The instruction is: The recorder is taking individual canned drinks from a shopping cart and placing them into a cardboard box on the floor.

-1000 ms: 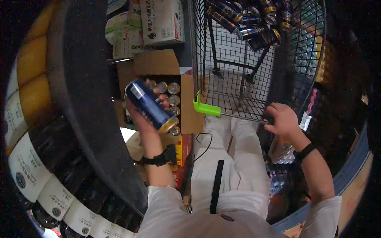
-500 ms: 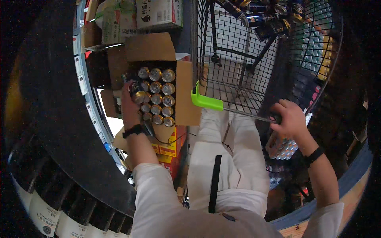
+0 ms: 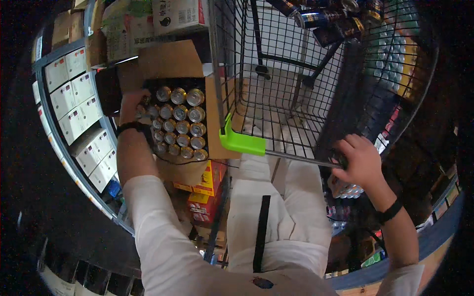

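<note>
An open cardboard box (image 3: 224,116) to my left holds rows of upright drink cans (image 3: 180,112) with shiny gold-rimmed tops. My left hand (image 3: 132,104) reaches to the left side of the rows, fingers curled round a dark can (image 3: 144,102) at the end of one row; hand and shadow hide part of that can. On the other side, my right hand (image 3: 361,157) is closed round the handle bar (image 3: 301,159) of a wire shopping cart (image 3: 281,84). A bright green corner piece (image 3: 242,142) sits at the handle's left end. Several dark cans (image 3: 323,19) lie tumbled in the cart's far part.
White cartons (image 3: 79,118) fill a shelf at far left. Cardboard boxes (image 3: 177,17) stand beyond the open box, and red-yellow packs (image 3: 206,190) sit just below it. Wrapped bottle packs (image 3: 387,64) stand beyond the cart's right side. A dark cable (image 3: 180,163) crosses the open box's near side.
My left hand has gone left and down with the can, from above the rows to their left edge. The view has shifted, bringing the left shelf in. My right hand keeps its grip.
</note>
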Demonstrator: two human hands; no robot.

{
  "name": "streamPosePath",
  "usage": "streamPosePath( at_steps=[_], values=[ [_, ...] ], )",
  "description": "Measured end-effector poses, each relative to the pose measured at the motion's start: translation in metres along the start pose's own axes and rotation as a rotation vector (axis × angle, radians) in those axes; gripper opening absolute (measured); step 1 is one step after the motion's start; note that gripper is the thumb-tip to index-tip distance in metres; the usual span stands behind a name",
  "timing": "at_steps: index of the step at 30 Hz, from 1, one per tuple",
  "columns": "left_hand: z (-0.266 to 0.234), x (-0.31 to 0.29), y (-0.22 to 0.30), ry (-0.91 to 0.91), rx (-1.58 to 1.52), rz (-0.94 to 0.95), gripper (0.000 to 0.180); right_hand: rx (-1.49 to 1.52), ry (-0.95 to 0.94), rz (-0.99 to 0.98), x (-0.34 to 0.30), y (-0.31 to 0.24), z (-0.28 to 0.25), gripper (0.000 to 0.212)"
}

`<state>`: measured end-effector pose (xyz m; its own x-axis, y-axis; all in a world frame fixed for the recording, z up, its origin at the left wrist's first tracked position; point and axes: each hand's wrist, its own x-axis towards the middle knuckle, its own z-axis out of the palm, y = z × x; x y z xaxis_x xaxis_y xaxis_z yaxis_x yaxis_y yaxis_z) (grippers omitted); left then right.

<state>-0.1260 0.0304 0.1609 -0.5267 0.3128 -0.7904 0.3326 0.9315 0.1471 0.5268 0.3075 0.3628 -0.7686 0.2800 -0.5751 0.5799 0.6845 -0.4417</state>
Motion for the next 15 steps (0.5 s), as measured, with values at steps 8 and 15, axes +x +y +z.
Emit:
streamPosePath(
  at_steps=[8, 15],
  values=[
    [0.006, 0.026, 0.025, -0.05, 0.292, -0.041, 0.05, -0.002, 0.003, 0.022, -0.003, 0.002, 0.003, 0.053],
    [0.021, 0.037, 0.011, -0.076, 0.412, 0.055, 0.05, 0.011, 0.011, 0.014, -0.002, 0.002, 0.003, 0.054]
  ],
)
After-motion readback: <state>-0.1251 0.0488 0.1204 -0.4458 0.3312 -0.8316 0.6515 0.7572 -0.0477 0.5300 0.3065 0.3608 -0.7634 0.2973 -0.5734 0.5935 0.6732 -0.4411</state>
